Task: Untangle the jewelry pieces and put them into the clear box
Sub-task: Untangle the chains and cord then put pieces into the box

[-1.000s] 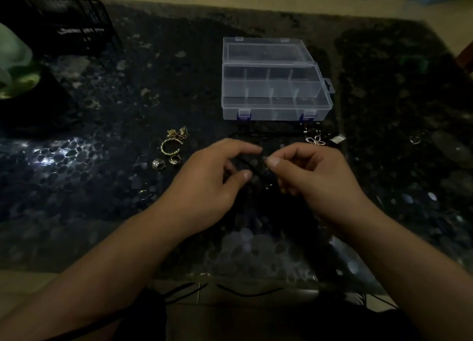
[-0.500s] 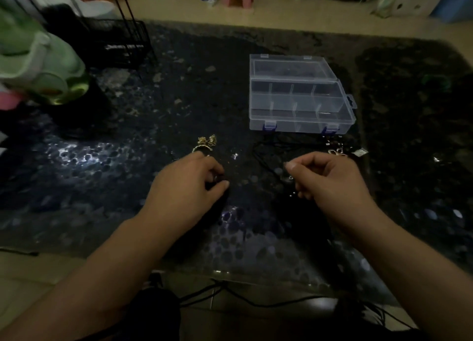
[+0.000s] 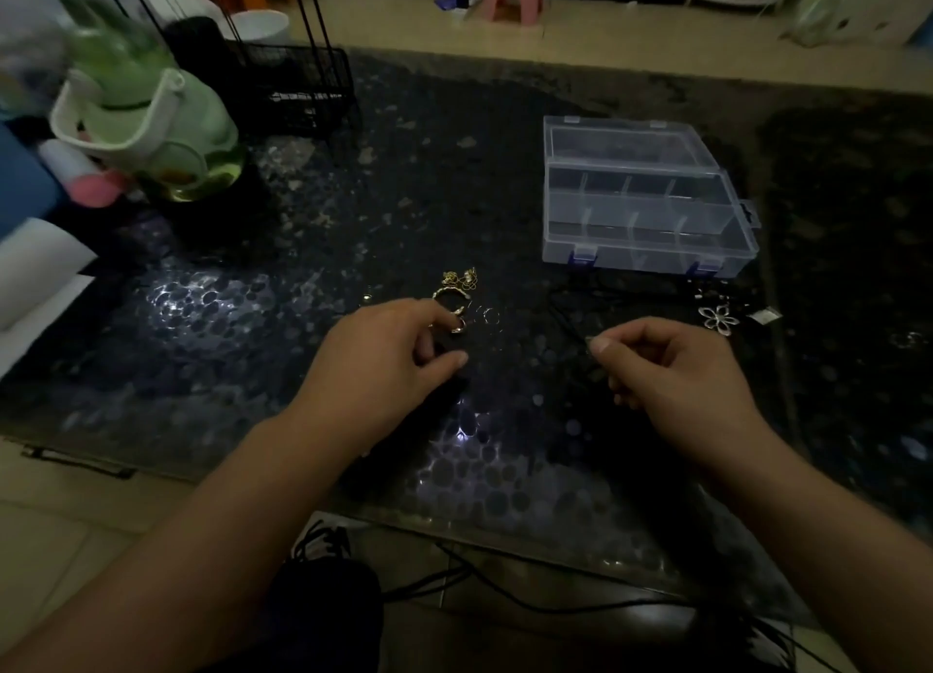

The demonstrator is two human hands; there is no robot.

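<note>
Left grip: your left hand [image 3: 383, 364] hung low over the dark surface [image 3: 353, 208], fingers curled, forefinger tip at a small gold ring [image 3: 458, 325]; whether it pinched the ring, I could not tell.
Right grip: your right hand [image 3: 676, 369] had thumb and forefinger pinched narrow on a thin black cord [image 3: 568, 316], which ran from that hand toward the box.
Gold pieces: a gold hoop [image 3: 451, 296] and a gold chain clump [image 3: 460, 277] lay just beyond your left fingers.
Flower charm: a silver flower [image 3: 719, 317] lay near your right hand, in front of the box.
Box: the clear box [image 3: 641, 203] sat open on the surface, lid back, its compartments showing nothing inside.
Left edge: a green jug [image 3: 166, 132] stood by a black wire rack [image 3: 298, 92].
</note>
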